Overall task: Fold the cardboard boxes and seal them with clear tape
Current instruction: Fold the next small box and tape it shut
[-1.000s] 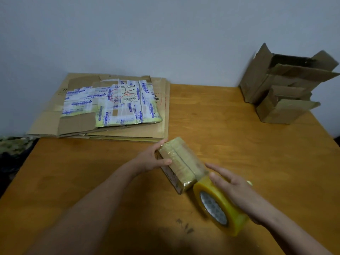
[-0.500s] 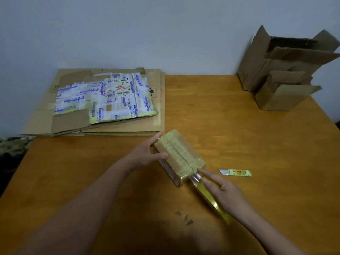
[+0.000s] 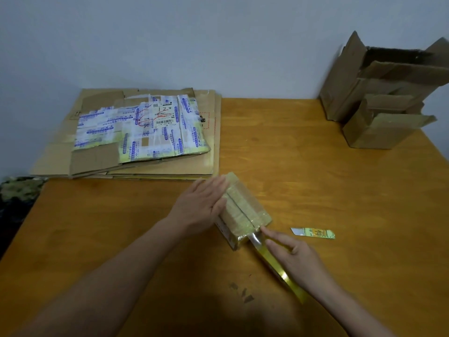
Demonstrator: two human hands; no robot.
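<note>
A small cardboard box [image 3: 245, 210], taped over its top seam, lies on the wooden table [image 3: 315, 190] near the middle. My left hand [image 3: 201, 205] lies flat against the box's left side with straight fingers. My right hand [image 3: 294, 254] grips the roll of clear yellowish tape [image 3: 284, 276] seen edge-on just below the box, its index finger reaching to the box's near corner. A short shiny strip of tape runs from the roll to the box's near end.
A stack of flattened cardboard [image 3: 145, 137] with printed labels lies at the back left. Two folded open boxes [image 3: 381, 93] stand at the back right corner. A small green-handled cutter [image 3: 313, 232] lies right of the taped box. Dark marks [image 3: 243, 291] sit near the front.
The tape roll has turned edge-on and drawn down past the box's near end. My left hand has flattened from a grip to straight fingers against the box. The cutter came into view.
</note>
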